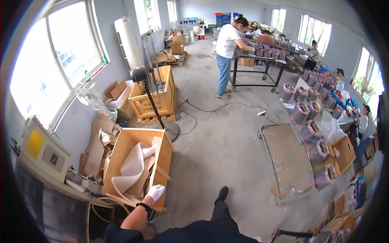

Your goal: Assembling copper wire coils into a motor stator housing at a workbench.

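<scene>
My left hand (156, 192), in a white glove with a dark band at the wrist, is in front of the near right corner of an open wooden crate (167, 160). Its fingers look curled together, and their inner side is hidden. I cannot tell whether the hand touches the crate. Inside the crate lie white foam sheeting (130, 167) and brown cardboard pieces (146, 172). Only a small pale patch at the lower edge may belong to my right hand; its fingers do not show.
A black-stemmed stand fan (153, 99) rises beside a second wooden crate (154, 101). A cable (219, 108) crosses the floor. To the right are a flat cart (285, 158) and several wound motor stators (300, 113). Ahead, a person (227, 48) works at a table (257, 58).
</scene>
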`<state>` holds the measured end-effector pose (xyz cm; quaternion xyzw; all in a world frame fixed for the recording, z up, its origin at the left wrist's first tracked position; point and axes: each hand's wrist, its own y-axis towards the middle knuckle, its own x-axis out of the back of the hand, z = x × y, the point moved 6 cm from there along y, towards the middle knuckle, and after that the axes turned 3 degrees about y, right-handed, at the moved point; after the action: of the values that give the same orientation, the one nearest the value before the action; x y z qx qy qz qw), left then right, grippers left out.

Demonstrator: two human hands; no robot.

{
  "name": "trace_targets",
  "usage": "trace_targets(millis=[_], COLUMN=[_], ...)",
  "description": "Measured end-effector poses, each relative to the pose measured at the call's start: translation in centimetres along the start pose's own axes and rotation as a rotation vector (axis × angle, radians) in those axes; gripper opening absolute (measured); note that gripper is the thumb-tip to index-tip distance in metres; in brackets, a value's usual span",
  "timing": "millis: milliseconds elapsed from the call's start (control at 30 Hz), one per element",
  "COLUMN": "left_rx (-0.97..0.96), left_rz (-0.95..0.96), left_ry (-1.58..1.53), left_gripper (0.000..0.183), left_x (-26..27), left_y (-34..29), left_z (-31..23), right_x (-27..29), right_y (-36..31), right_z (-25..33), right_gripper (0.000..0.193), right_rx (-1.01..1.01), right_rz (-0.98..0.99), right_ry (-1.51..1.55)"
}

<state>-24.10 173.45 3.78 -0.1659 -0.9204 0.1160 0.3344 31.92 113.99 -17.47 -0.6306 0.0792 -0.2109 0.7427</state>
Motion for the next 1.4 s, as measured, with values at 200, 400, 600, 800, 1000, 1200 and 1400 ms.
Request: trace_targets(millis=[200,400,600,800,1000,1200,1400], left_rx=[-0.353,0.562,0.063,0.213,0.033,0.024,0.188], left_rz=[0.433,0.549,0.576,0.246,0.072,0.259,0.329], left_ry=[0.897,0.223,0.748,0.186,0.026,0.706,0.787], left_gripper=[0.023,0.031,0.028,0.043,0.04,0.031,0.019], left_x=[-7.5,-8.8,-7.8,-1.8,9.3,12.2,22.1], left_y=[13.3,21.1,49.8,83.8,108.2,121.4,127.2], left_z=[-4.4,-3.3,-2.9,-23.3,-39.6,-25.0,-24.3], right_x=[-0.5,-0.2,-1.3,-14.9,-22.7,-34.0,-57.9], right_y=[1.0,-3.0,10.6,7.0,18.8,24.6,11.4], right_z=[38.4,79.3,102.3,119.9,141.6,175.2,213.3], right_gripper=[0.039,0.024,0.014,0.035,0.029,0.038,0.036], right_rx=[0.803,0.58,0.335,0.686,0.764,1.027,1.151], right_rz=[0.025,-0.071,-0.007,0.095,0.292,0.097,0.294], right_ry=[-1.583,-0.252,-0.11,-0.959,-1.373,-1.914,-0.893])
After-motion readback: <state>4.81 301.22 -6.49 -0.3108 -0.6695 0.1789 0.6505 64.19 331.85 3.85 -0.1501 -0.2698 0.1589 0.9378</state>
